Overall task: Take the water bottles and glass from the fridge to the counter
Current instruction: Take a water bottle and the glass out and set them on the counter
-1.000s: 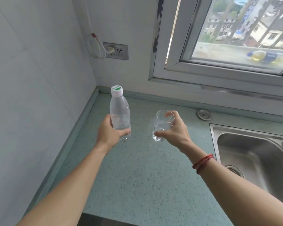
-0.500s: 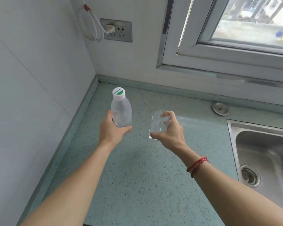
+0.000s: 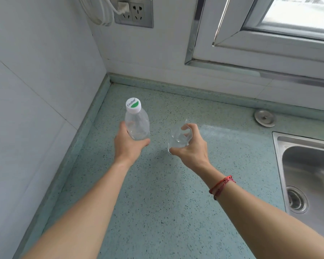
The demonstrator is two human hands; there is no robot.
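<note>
A clear water bottle (image 3: pixel 137 124) with a white and green cap stands upright over the speckled green counter (image 3: pixel 157 202), near the left wall. My left hand (image 3: pixel 128 146) grips its lower body. Just to the right, my right hand (image 3: pixel 191 148) holds a clear drinking glass (image 3: pixel 180 137) from the side and above, fingers curled round it. Both hands hide the bases, so I cannot tell whether the bottle or the glass touches the counter.
A steel sink (image 3: pixel 307 174) is set in the counter at the right, with a round metal cap (image 3: pixel 265 117) behind it. White tiled walls close the left and back. A wall socket (image 3: pixel 133 12) with a plugged cable hangs above; a window frame (image 3: pixel 251 49) is at the upper right.
Both hands have lowered with the bottle and the glass toward the counter. The view has tilted down and come closer, so the window has slid up out of frame.
</note>
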